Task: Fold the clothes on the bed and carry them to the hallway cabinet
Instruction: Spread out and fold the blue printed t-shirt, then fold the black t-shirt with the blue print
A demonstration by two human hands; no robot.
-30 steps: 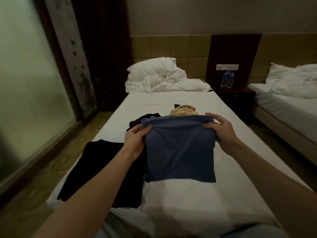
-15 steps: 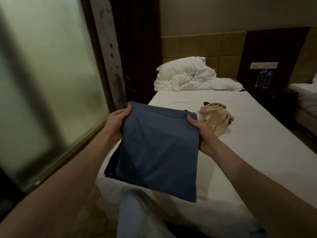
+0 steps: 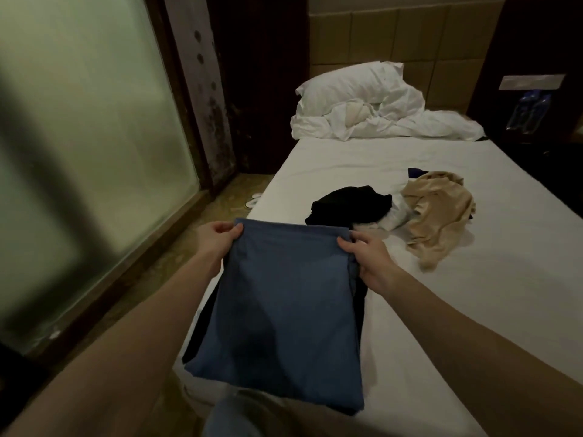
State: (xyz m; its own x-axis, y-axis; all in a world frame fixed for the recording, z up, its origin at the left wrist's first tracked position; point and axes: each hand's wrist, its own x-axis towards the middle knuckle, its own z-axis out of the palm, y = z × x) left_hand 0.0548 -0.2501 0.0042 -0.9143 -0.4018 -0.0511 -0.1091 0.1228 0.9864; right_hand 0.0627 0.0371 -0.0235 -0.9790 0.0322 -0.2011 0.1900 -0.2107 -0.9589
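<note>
Your left hand [image 3: 217, 239] pinches the far left corner of the folded blue garment [image 3: 280, 313], fingers curled over its edge. Your right hand [image 3: 367, 257] grips the far right corner the same way, thumb on top. The garment is a flat rectangle at 6 o'clock, over the near left edge of the bed [image 3: 489, 279]. A folded black garment [image 3: 358, 298] lies directly beneath it, showing only as dark strips along the blue piece's sides; whether the two touch cannot be told.

At 12 o'clock from your hands sits a crumpled black garment [image 3: 347, 205]. Just beside it at 1 o'clock is a small white item [image 3: 389, 219], and touching that, a loose beige garment [image 3: 437, 212] with a dark blue scrap [image 3: 416, 172] showing at its far edge. None of these is folded.

At the head of the bed, a pillow [image 3: 350, 82] rests on bunched white bedding [image 3: 394, 123]. Two water bottles [image 3: 527, 113] stand at 2 o'clock, blurred. A frosted glass panel [image 3: 79, 152] fills 9 o'clock.
</note>
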